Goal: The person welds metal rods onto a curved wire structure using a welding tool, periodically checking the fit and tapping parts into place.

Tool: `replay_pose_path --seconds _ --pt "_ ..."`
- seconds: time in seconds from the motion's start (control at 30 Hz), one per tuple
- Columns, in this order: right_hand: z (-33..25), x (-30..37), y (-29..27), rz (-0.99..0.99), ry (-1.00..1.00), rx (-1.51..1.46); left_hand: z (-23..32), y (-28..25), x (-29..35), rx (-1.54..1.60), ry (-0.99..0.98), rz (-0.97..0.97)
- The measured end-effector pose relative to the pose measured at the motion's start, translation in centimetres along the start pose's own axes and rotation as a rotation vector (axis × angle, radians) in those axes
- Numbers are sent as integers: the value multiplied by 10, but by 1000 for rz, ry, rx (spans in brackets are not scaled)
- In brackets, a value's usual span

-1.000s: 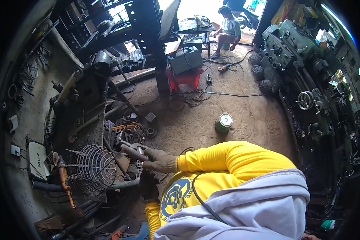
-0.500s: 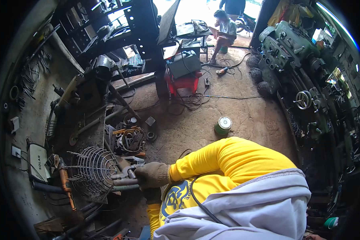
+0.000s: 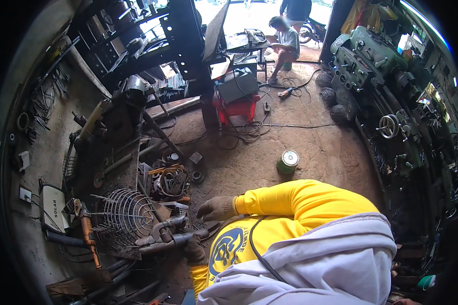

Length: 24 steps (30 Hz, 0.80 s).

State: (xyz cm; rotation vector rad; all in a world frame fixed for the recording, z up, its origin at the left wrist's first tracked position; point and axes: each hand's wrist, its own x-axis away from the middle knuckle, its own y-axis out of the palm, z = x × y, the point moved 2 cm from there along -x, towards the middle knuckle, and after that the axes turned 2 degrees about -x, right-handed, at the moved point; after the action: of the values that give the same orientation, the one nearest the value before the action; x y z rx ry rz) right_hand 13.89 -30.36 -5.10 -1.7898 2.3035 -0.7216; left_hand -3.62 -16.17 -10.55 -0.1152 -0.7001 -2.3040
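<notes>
Across the dirt floor [image 3: 310,147] of this workshop, the biggest thing is the green lathe [image 3: 371,56] along the right wall; a person sits well apart near the bright doorway. Closer in stands the dark steel workbench [image 3: 112,152], crowded with scrap, and below it the round wire fan guard [image 3: 124,216] lying on its side. Just beside that guard lies the grey metal pipe [image 3: 170,239], the piece I am working on, running from the guard toward my chest. A green can [image 3: 288,161] stands alone on the floor, well clear of me.

Both my hands are gloved. My left hand [image 3: 194,250] is closed around the near end of the pipe. My right hand [image 3: 216,208] hovers above the pipe with fingers loosely curled, gripping nothing that I can see.

With only one hand on it, I judge the pipe could roll or swing and catch the guard's thin wires, bending them or dragging the guard off its place. The loose scrap nearby could also snag my glove
</notes>
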Motion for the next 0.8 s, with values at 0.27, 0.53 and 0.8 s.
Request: replay_pose_path --seconds 0.27,0.53,0.8 --pt "-19 -7 24 -494 -120 -464 1 -3 17 17 31 45" --pt "-29 -8 32 -432 -194 -168 10 -1 27 26 109 136" --pt "-9 -11 13 -275 -386 286 19 16 37 15 206 276"
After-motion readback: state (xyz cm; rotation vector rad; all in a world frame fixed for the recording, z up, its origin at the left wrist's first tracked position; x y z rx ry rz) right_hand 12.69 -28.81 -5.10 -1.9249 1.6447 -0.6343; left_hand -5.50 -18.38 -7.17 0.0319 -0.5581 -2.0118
